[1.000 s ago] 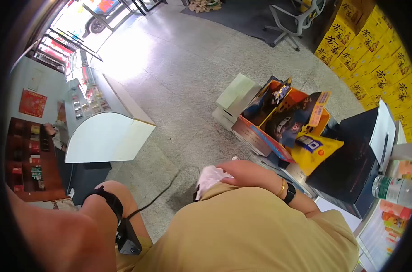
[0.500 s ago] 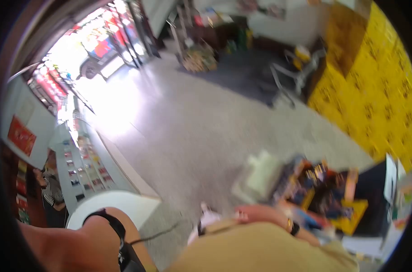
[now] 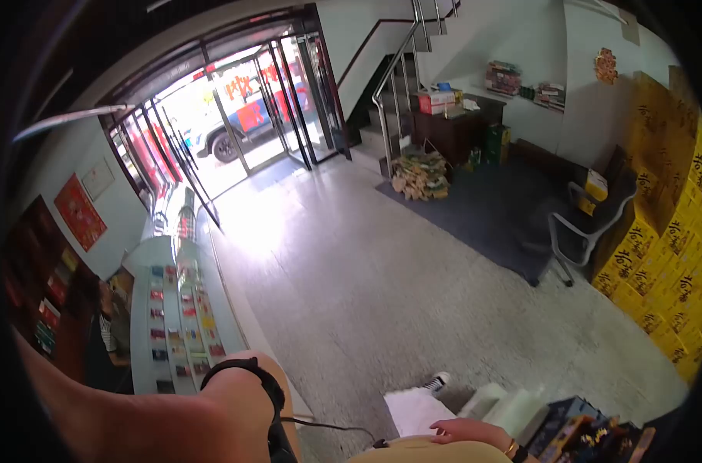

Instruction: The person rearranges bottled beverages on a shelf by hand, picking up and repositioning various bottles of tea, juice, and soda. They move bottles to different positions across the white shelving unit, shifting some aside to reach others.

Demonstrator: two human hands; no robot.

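Your right hand (image 3: 463, 430) lies flat, palm down and fingers loosely together, at the bottom edge of view, its fingertips touching a white cloth (image 3: 415, 409) just beyond it. The hand grips nothing. A gold bracelet and a dark band sit at that wrist. Your left hand is out of view; only the raised left forearm shows, with a black wrist strap (image 3: 252, 376) and a cable trailing from it. Right of your right hand stand colourful display boxes (image 3: 586, 438). Beyond your left arm is a glass counter (image 3: 173, 316), with a seated person (image 3: 111, 328) behind it. Far ahead, an office chair (image 3: 590, 224) stands beside stacked yellow cartons (image 3: 667, 270).
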